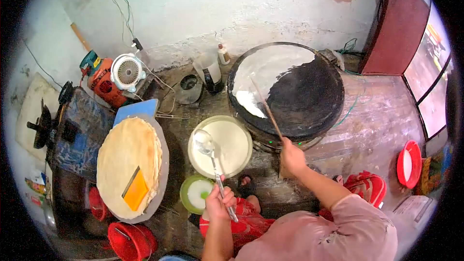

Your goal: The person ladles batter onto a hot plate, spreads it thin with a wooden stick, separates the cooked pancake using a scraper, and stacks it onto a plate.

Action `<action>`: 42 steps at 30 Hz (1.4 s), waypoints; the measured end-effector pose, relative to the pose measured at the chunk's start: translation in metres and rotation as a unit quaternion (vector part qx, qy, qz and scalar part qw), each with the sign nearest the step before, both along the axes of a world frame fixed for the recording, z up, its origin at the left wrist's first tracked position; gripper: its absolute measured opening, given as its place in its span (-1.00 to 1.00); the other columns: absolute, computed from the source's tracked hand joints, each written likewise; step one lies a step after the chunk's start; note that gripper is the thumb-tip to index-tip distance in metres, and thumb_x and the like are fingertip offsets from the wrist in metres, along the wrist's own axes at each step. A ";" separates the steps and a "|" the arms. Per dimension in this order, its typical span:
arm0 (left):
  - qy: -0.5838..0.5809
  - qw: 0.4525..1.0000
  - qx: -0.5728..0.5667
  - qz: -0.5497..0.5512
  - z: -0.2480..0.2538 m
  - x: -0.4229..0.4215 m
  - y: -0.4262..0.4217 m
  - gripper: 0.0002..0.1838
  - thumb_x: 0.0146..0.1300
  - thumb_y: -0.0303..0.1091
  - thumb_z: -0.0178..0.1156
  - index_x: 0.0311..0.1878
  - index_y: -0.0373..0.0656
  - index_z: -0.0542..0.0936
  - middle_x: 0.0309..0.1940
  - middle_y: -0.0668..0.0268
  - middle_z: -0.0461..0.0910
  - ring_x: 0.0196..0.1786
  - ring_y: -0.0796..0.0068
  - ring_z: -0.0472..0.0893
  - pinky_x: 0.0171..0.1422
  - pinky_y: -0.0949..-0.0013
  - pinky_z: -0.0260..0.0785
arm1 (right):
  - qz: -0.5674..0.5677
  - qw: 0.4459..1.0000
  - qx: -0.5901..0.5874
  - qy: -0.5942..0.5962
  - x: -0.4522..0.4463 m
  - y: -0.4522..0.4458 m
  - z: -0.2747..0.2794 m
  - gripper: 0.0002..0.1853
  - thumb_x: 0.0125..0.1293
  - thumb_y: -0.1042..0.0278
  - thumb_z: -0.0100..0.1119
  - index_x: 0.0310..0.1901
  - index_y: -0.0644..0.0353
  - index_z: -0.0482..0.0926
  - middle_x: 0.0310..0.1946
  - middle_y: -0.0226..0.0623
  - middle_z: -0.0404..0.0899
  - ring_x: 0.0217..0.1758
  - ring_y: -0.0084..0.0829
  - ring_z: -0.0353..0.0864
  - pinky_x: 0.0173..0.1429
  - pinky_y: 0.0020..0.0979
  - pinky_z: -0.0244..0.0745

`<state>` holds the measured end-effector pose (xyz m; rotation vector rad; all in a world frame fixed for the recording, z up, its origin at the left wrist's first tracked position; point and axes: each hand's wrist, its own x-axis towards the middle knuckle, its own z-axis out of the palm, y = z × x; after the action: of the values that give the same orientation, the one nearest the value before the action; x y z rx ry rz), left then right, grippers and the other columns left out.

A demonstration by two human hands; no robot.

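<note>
My right hand [292, 157] grips a thin wooden batter spreader [273, 120], whose far end rests in white batter [270, 59] on a round black griddle [307, 101]. The batter covers the griddle's left and upper part; the lower right shows bare black. In my left hand [220, 204] is a metal ladle [215, 166], its batter-coated bowl over the large bowl [249, 152] of batter. Just below that, beside my left hand, sits a smaller green bowl [183, 196] with whitish liquid and something bright green in it.
At left, a stack of thin pancakes [126, 145] on a round board carries a yellow-orange scraper [137, 194]. Behind stand a fan [128, 71], an orange gas cylinder [102, 84] and a clear jug [208, 65]. Red buckets [126, 242] lie lower left; a red basin [402, 164] sits right.
</note>
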<state>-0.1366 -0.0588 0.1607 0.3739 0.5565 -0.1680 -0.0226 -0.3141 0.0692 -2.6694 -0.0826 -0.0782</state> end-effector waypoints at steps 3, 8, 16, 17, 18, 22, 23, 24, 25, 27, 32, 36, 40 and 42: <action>-0.004 1.000 0.022 -0.011 -0.002 -0.002 0.001 -0.69 0.36 -0.20 -0.20 0.05 -0.08 0.38 -0.62 0.36 0.29 -0.70 0.63 0.17 -0.66 0.55 0.02 | 0.063 0.998 -0.017 -0.004 0.039 0.070 0.019 -0.36 0.19 0.45 -0.17 0.32 0.24 -0.09 -0.42 -0.05 0.52 -0.40 -0.07 0.55 -0.37 -0.16 0.44; -0.019 1.000 -0.013 -0.017 -0.003 -0.006 0.008 -0.70 0.36 -0.19 -0.21 0.04 -0.09 0.36 -0.62 0.35 0.30 -0.70 0.62 0.18 -0.66 0.55 0.02 | 0.062 0.987 -0.106 0.106 0.085 0.135 0.013 -0.29 0.18 0.50 -0.17 0.34 0.27 -0.21 -0.39 -0.06 0.54 -0.43 -0.20 0.58 -0.38 -0.23 0.49; -0.045 0.997 -0.059 -0.008 -0.007 -0.008 0.014 -0.65 0.37 -0.20 -0.26 0.11 -0.10 0.33 -0.60 0.31 0.31 -0.70 0.59 0.20 -0.67 0.50 0.09 | 0.008 0.998 0.024 0.061 0.001 0.099 -0.001 -0.17 0.06 0.49 -0.03 0.34 0.27 -0.23 -0.43 0.01 0.52 -0.53 -0.10 0.53 -0.52 -0.18 0.39; -0.040 0.998 -0.047 -0.012 -0.006 -0.009 0.014 -0.66 0.37 -0.20 -0.26 0.11 -0.11 0.33 -0.60 0.31 0.31 -0.69 0.59 0.21 -0.66 0.51 0.09 | 0.019 0.999 0.006 0.025 0.013 0.109 -0.018 -0.19 0.09 0.47 -0.05 0.34 0.27 -0.24 -0.45 -0.03 0.52 -0.52 -0.16 0.55 -0.52 -0.21 0.42; -0.040 0.998 -0.035 -0.015 -0.007 -0.007 0.014 -0.66 0.37 -0.21 -0.26 0.10 -0.11 0.34 -0.60 0.31 0.31 -0.69 0.59 0.21 -0.66 0.51 0.09 | 0.031 0.999 -0.012 -0.016 0.029 0.121 -0.021 -0.22 0.13 0.46 -0.07 0.34 0.27 -0.24 -0.47 -0.08 0.52 -0.52 -0.22 0.56 -0.52 -0.25 0.44; -0.047 0.998 -0.029 -0.029 -0.007 -0.011 0.012 -0.67 0.37 -0.21 -0.26 0.10 -0.09 0.34 -0.60 0.31 0.31 -0.69 0.59 0.20 -0.65 0.51 0.07 | -0.046 0.990 0.026 0.129 0.036 0.110 0.010 -0.23 0.14 0.46 -0.13 0.35 0.18 -0.27 -0.28 0.06 0.49 -0.32 0.00 0.53 -0.33 -0.12 0.42; -0.037 0.999 -0.024 -0.032 -0.007 -0.011 0.012 -0.67 0.37 -0.21 -0.25 0.09 -0.07 0.35 -0.59 0.32 0.32 -0.69 0.60 0.19 -0.66 0.52 0.06 | -0.062 0.987 0.065 0.132 0.020 0.098 0.019 -0.19 0.12 0.47 -0.11 0.35 0.13 -0.31 -0.34 0.04 0.51 -0.36 -0.01 0.53 -0.35 -0.12 0.42; -0.039 0.998 -0.027 -0.037 -0.007 -0.009 0.012 -0.67 0.37 -0.21 -0.25 0.09 -0.07 0.35 -0.59 0.32 0.32 -0.69 0.60 0.19 -0.66 0.52 0.06 | -0.077 0.986 0.082 0.123 0.004 0.088 0.018 -0.17 0.09 0.49 -0.09 0.36 0.11 -0.31 -0.41 0.02 0.52 -0.42 -0.02 0.53 -0.37 -0.12 0.41; -0.035 0.998 -0.030 -0.037 -0.007 -0.008 0.012 -0.67 0.37 -0.21 -0.25 0.09 -0.07 0.36 -0.60 0.33 0.32 -0.69 0.61 0.18 -0.67 0.53 0.05 | -0.080 0.983 0.097 0.134 -0.011 0.083 0.019 -0.17 0.08 0.50 -0.10 0.36 0.12 -0.29 -0.44 0.01 0.52 -0.44 -0.02 0.53 -0.37 -0.12 0.41; -0.015 0.999 0.018 -0.040 -0.003 -0.008 0.010 -0.68 0.37 -0.21 -0.24 0.07 -0.06 0.37 -0.61 0.35 0.32 -0.70 0.63 0.18 -0.68 0.55 0.03 | -0.056 0.987 0.077 0.130 -0.025 0.084 0.016 -0.19 0.08 0.51 -0.12 0.36 0.14 -0.27 -0.45 0.01 0.52 -0.45 -0.03 0.53 -0.37 -0.12 0.42; -0.027 0.996 0.062 -0.058 -0.002 -0.011 0.007 -0.69 0.37 -0.22 -0.24 0.06 -0.06 0.37 -0.62 0.35 0.32 -0.71 0.64 0.17 -0.68 0.56 0.02 | -0.060 0.990 0.023 0.129 0.007 0.083 -0.003 -0.21 0.12 0.50 -0.14 0.35 0.17 -0.28 -0.31 0.08 0.49 -0.39 0.00 0.53 -0.35 -0.13 0.44; -0.008 0.999 0.022 -0.041 -0.006 -0.009 0.008 -0.69 0.36 -0.22 -0.23 0.04 -0.08 0.40 -0.61 0.34 0.32 -0.71 0.62 0.18 -0.68 0.56 0.03 | -0.099 0.981 0.070 0.151 -0.027 0.049 0.005 -0.14 0.12 0.49 -0.08 0.35 0.13 -0.40 -0.31 0.04 0.50 -0.40 -0.05 0.54 -0.34 -0.15 0.47; -0.020 0.999 -0.024 -0.038 -0.012 -0.007 0.005 -0.67 0.37 -0.21 -0.24 0.06 -0.09 0.40 -0.60 0.30 0.35 -0.69 0.58 0.25 -0.67 0.54 0.09 | 0.016 0.992 0.005 0.122 -0.024 0.064 -0.010 -0.20 0.13 0.60 -0.20 0.37 0.07 -0.33 -0.24 0.09 0.46 -0.35 -0.03 0.52 -0.28 -0.11 0.44; -0.023 0.998 -0.033 -0.040 -0.010 -0.006 0.005 -0.66 0.37 -0.20 -0.24 0.07 -0.09 0.40 -0.60 0.29 0.36 -0.68 0.57 0.27 -0.66 0.52 0.11 | -0.036 0.985 -0.022 0.169 -0.015 0.056 0.004 -0.23 0.16 0.59 -0.23 0.37 0.07 -0.31 -0.19 0.09 0.45 -0.26 -0.02 0.53 -0.19 -0.13 0.44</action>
<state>-0.1424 -0.0543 0.1503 0.3360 0.4892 -0.2525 -0.0377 -0.2584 0.0735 -2.6885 0.1210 0.3563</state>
